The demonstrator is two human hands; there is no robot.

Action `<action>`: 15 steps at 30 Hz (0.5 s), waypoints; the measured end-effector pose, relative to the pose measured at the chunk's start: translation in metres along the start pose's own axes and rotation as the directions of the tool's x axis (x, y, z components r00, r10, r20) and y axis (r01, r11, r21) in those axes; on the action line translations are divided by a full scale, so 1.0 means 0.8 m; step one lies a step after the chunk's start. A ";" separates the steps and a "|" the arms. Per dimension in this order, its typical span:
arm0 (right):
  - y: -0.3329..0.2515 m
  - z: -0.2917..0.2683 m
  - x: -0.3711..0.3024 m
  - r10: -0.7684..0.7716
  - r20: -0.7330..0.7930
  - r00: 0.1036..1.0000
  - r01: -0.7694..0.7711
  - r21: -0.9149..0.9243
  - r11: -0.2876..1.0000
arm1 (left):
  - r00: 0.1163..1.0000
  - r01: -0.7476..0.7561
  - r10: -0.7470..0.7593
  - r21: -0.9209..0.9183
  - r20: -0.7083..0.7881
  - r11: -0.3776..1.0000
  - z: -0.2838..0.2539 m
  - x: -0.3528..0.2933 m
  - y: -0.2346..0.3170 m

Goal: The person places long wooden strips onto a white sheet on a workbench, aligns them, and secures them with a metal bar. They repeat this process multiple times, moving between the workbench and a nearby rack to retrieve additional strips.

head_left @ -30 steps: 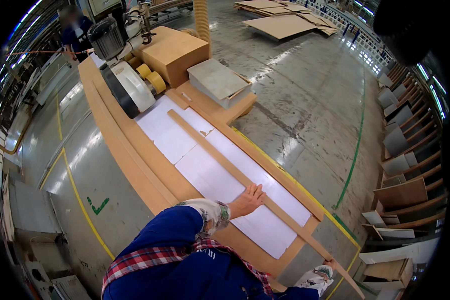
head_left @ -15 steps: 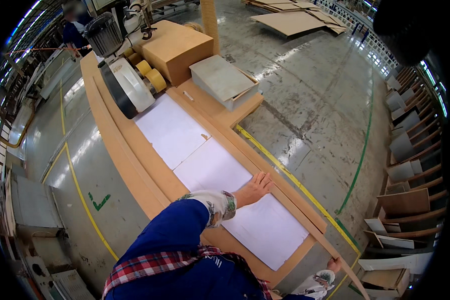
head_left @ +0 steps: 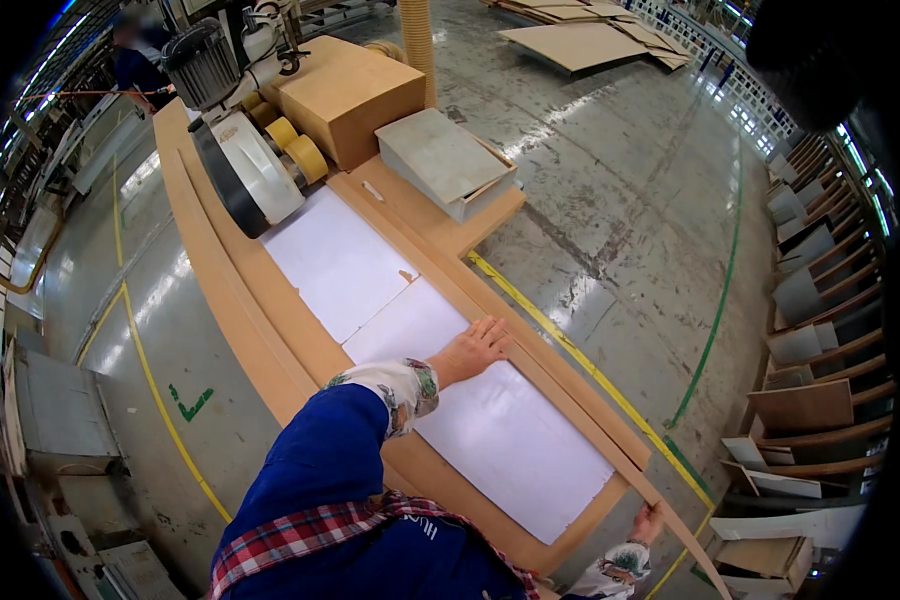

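Observation:
A long, narrow wooden strip (head_left: 682, 527) runs along the table's raised right edge and sticks out past its near end. My left hand (head_left: 473, 350) lies on the strip and the white sheet (head_left: 515, 440) beside it, fingers stretched out and pressing down. Beyond the table's near right corner, my right hand (head_left: 648, 523) is closed around the overhanging part of the strip. Further up, a machine with a white housing (head_left: 255, 165) and yellow rollers (head_left: 305, 158) stands over the white surface. The strip's far end cannot be made out there.
A brown box (head_left: 355, 95) and a grey slanted box (head_left: 445, 160) stand beside the machine, near a ribbed hose (head_left: 419, 45). Racks with boards (head_left: 805, 405) line the right side. Stacked panels (head_left: 575, 45) lie far off. Another person (head_left: 135, 65) is at the far left.
My left hand has slid up and left along the strip, toward the machine. My right hand and the strip have shifted slightly the same way; the view has also moved a little.

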State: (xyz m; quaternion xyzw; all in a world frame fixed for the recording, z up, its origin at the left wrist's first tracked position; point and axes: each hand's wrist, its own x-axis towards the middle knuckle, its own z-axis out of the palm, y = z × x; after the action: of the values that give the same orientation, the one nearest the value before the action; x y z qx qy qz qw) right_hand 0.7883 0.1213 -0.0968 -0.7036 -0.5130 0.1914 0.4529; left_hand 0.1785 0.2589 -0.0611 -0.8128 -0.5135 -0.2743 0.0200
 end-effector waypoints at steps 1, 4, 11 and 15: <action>-0.017 0.006 -0.002 -0.024 0.007 1.000 0.024 -0.012 1.000 | 1.000 -0.015 0.015 0.034 0.001 0.999 -0.001 -0.001 -0.007; -0.040 0.018 -0.006 -0.019 0.015 1.000 0.019 0.003 1.000 | 0.999 -0.037 0.037 0.110 0.008 0.993 -0.004 0.001 -0.025; -0.132 0.053 -0.017 0.294 0.203 0.934 -0.356 0.593 0.722 | 0.999 0.028 -0.031 0.147 0.013 0.989 -0.025 -0.006 -0.070; -0.182 0.068 -0.025 0.360 0.178 0.916 -0.401 0.427 0.810 | 0.997 0.056 -0.066 0.185 0.045 0.981 -0.044 -0.003 -0.086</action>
State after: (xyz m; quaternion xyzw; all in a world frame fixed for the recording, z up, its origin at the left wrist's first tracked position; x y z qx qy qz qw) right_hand 0.6602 0.1368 -0.0074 -0.6569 -0.3218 0.4239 0.5341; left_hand 0.1047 0.2781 -0.0496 -0.7981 -0.5618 -0.2053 0.0734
